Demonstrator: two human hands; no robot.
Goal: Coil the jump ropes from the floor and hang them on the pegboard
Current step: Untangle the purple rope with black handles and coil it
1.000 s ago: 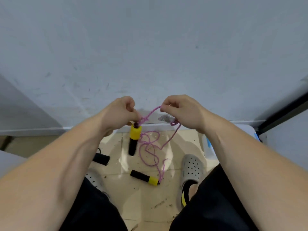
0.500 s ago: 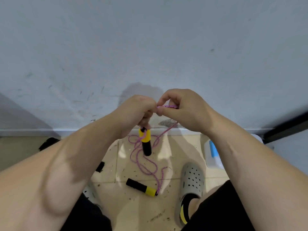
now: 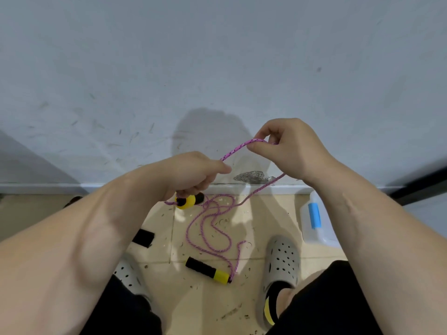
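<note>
Pink braided jump rope [image 3: 235, 150], just one of them in the head view, and it has two handles. The first yellow-and-black cylindrical handle [image 3: 186, 201] hangs at centre frame under the left hand [image 3: 193, 172], whose fingers are curled round its top end. The second yellow-and-black handle [image 3: 208, 270] lies on the beige tiled floor [image 3: 198, 308] at lower centre. The right hand [image 3: 290, 151], higher and right of centre, pinches the rope between thumb and forefinger, and a short taut span runs between the two hands. From the right hand the rope drops in loose loops to the floor handle. Both forearms reach in from the bottom corners. Two grey perforated clogs [image 3: 281, 262] flank the loops. One short black cylinder [image 3: 143, 238] lies at lower left and one white plastic jug with a blue label [image 3: 312, 221] at right.
</note>
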